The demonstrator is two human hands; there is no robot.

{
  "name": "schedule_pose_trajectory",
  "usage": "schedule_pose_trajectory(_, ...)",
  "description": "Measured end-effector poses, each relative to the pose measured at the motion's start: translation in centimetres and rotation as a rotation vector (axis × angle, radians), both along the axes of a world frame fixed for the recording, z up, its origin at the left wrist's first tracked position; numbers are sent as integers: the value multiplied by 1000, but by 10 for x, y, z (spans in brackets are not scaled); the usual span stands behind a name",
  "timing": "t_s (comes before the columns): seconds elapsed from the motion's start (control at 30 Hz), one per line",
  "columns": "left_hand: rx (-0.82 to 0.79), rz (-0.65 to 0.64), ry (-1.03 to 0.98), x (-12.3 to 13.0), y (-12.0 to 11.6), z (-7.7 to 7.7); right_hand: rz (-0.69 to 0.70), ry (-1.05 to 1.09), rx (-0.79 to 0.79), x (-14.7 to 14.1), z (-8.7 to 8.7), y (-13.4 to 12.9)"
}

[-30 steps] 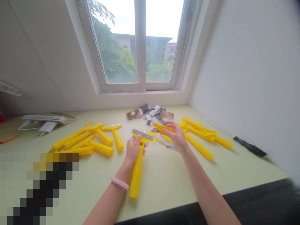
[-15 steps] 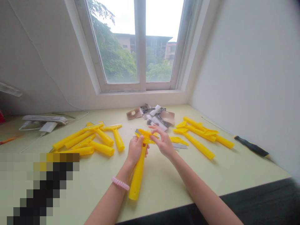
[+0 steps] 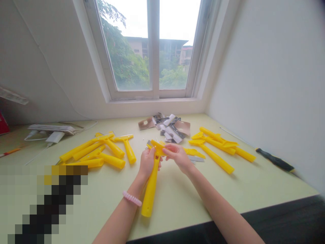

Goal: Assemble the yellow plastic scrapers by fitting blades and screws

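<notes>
A yellow plastic scraper [image 3: 150, 189] points its long handle down toward me. My left hand [image 3: 147, 162] is closed around its neck, just below the head. At the scraper's head a yellow cover plate [image 3: 157, 147] lies at a slant, with a bit of grey blade showing at its left end. My right hand [image 3: 177, 155] pinches the right end of this plate between thumb and fingers. Just behind my right hand lie loose yellow head pieces [image 3: 195, 153] and grey blades [image 3: 196, 158]. The joint between plate and scraper is partly hidden by my fingers.
Several yellow scrapers [image 3: 111, 161] lie in a group at left. Yellow handles with open heads [image 3: 218, 159] rest at right, beside a long black-handled screwdriver [image 3: 275, 160]. Cardboard sleeves [image 3: 174, 130] are heaped below the window. A power strip [image 3: 52, 128] sits at far left.
My right hand's fingers have come down from above the head and closed onto the plate's right end. My left hand keeps its hold on the scraper.
</notes>
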State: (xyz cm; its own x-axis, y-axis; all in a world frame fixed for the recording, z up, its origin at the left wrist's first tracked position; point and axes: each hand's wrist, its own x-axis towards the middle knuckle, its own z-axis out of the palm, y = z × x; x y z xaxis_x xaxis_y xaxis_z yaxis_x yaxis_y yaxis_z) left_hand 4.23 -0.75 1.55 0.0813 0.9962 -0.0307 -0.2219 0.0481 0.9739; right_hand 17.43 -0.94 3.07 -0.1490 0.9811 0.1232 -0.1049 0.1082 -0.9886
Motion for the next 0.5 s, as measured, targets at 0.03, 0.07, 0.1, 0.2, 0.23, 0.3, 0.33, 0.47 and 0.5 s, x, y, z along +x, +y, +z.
schedule_pose_trajectory(0.03,-5,2,4,0,0,1,-1,16,2,0,0,0)
schedule_pose_trajectory(0.07,-9,1,9,1,-1,1,-2,28,4,0,-1,0)
schedule_pose_trajectory(0.1,-11,-4,13,1,-1,2,-4,36,8,0,-1,0)
schedule_pose_trajectory(0.2,6,-34,29,2,-2,2,-29,54,15,0,-1,1)
schedule_pose_trajectory(0.23,15,-50,26,2,-1,1,-39,57,15,0,0,1)
schedule_pose_trajectory(0.3,28,-81,-6,2,0,-1,-55,58,14,0,1,0)
schedule_pose_trajectory(0.33,24,-96,-42,2,0,-2,-61,56,13,0,2,0)
schedule_pose_trajectory(0.47,-42,-111,-165,2,3,-3,-84,57,12,1,2,1)
schedule_pose_trajectory(0.5,-43,-84,-159,0,3,-2,-90,54,10,0,1,1)
